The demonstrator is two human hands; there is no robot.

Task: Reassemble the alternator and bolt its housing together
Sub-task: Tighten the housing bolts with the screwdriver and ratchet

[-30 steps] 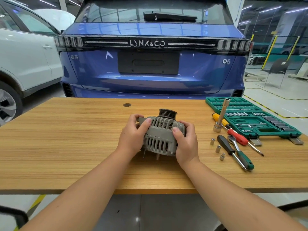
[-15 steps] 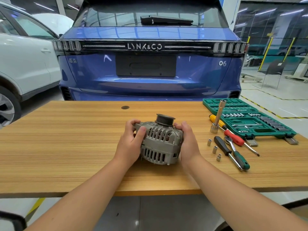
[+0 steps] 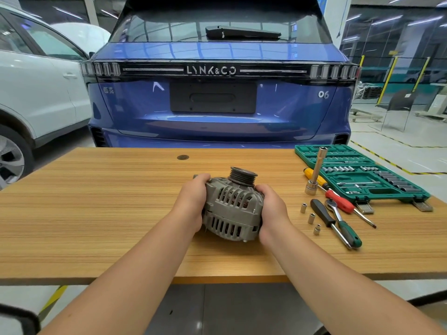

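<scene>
Both hands were clamped around the alternator [image 3: 233, 209] near the middle of the wooden table [image 3: 96, 213]. The left hand [image 3: 192, 204] curled over its left flank, fingertips hooked at the top edge; the right hand [image 3: 272, 209] wrapped the right flank the same way. The alternator was a grey cast-metal lump with rows of cooling slots down its side, a seam running round its middle, and a dark grooved pulley [image 3: 242, 175] sticking up at the far end, tipped slightly away. Whether it sat on the table or was lifted just off it, I could not tell.

To the right lay three small sockets [image 3: 311, 218], a black-handled screwdriver [image 3: 323, 215], a green-handled ratchet [image 3: 343, 224], a red-handled screwdriver [image 3: 339, 201] and a tall extension bar [image 3: 315, 171] standing upright. Past those sat an open green socket case [image 3: 362, 175], and beyond the table a blue car [image 3: 217, 105].
</scene>
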